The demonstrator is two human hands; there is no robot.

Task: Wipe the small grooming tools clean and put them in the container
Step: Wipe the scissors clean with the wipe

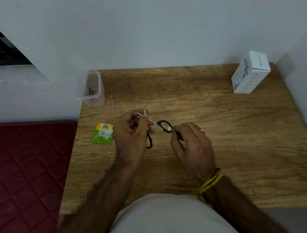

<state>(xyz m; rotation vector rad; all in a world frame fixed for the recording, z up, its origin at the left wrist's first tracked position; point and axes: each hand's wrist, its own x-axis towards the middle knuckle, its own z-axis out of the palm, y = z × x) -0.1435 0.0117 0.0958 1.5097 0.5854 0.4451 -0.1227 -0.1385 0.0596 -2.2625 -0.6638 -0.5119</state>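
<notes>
Over the wooden table [227,128] the person holds a small pair of scissors [162,125] in the air, blades spread open. The left hand [130,130] has its fingers curled round the scissors near the pivot, thumb and fingertips pinching the metal part, with one black handle loop hanging down below the palm. The right hand [191,140] pinches a small white wad [169,128] between thumb and forefinger and presses it against the other black loop; its remaining fingers are curled in, and there is a ring on one of them. A bundle of yellow and orange threads [210,182] is tied round the right wrist. At the table's far left corner, against the wall, stands a clear plastic container [99,95], open at the top, with a few tools already inside, one of them red; I cannot tell what they are. Near it on the table lies a thin white stick [112,103], and a little further back a pair of tweezers [129,89]. A green and yellow sachet [103,133] lies flat just left of the left hand. A white box [250,73] stands upright at the far right corner, well apart from everything else. A dark red quilted mat [11,170] lies beside the table on the left.
</notes>
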